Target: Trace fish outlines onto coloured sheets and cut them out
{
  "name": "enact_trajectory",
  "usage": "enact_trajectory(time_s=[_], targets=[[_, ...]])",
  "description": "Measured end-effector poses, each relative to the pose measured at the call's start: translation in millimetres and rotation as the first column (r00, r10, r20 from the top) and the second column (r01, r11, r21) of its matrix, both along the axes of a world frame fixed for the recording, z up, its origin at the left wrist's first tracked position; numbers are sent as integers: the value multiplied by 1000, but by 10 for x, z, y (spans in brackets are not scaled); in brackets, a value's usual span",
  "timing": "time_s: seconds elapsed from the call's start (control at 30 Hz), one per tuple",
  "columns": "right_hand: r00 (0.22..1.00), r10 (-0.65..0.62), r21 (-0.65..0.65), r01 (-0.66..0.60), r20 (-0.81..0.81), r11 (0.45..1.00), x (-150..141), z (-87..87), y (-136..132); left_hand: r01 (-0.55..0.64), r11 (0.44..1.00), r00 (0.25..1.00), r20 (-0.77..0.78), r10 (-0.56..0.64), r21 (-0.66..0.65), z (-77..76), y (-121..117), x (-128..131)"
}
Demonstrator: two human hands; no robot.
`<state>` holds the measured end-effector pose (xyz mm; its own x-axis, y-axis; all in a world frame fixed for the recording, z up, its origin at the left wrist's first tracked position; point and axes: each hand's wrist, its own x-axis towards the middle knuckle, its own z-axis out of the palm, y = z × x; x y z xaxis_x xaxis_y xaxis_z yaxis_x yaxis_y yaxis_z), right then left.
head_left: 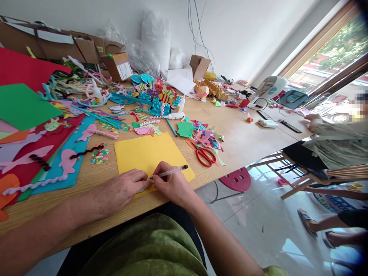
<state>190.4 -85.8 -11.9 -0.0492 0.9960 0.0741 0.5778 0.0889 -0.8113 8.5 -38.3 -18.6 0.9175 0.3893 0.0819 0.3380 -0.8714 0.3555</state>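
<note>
A yellow paper sheet (149, 151) lies in front of me near the table's edge. My right hand (169, 182) grips a clear pen (174, 170) with a dark end, its tip down by the sheet. Beside it, my left hand (125, 188) has its fingers bent together, pressing a small pale piece (143, 190) onto the sheet's near edge. Most of that piece is hidden under the fingers. Red-handled scissors (205, 155) rest to the right of the sheet. Pink paper fish (68, 161) with twisted fuzzy stems lie to the left.
Coloured sheets (25, 105) pile up at the left. Paper scraps (205, 134), a green paper stack (185, 129) and a glue bottle (176, 115) stand beyond the yellow sheet. Cardboard boxes (116, 67) line the wall. Another person (333, 142) sits at the far right.
</note>
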Motion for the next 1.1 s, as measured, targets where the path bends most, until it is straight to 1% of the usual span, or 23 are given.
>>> enact_trajectory(time_s=[0.2, 0.3, 0.43, 0.6, 0.73, 0.87, 0.97, 1.1], targets=[[1000, -1, -24, 1, 9, 1000, -2, 31, 0, -9, 999, 998, 55, 8, 34, -22, -7, -22], [1000, -1, -27, 1, 10, 1000, 1, 42, -4, 13, 1000, 994, 111, -13, 1, -49, -14, -77], [1000, 3, -19, -3, 9, 1000, -1, 48, -5, 0, 999, 986, 167, 8, -52, -85, -32, -155], [999, 11, -36, -10, 32, 999, -20, 73, 8, -19, 989, 987, 155, 42, -143, -64, -51, -177], [998, 23, -29, -21, 55, 999, -55, 92, 27, -58, 967, 989, 120, 90, -249, -23, -65, -154], [996, 40, -41, -37, 80, 998, -101, 81, 55, -83, 946, 990, 81, 114, -313, -5, -85, -141], [994, 79, -34, -77, 72, 996, -121, 57, 73, -88, 941, 987, 99, 127, -327, -19, -106, -139], [994, 86, -2, -86, 63, 996, -126, 34, 84, -162, 943, 975, 103, 199, -289, -46, -131, -138]])
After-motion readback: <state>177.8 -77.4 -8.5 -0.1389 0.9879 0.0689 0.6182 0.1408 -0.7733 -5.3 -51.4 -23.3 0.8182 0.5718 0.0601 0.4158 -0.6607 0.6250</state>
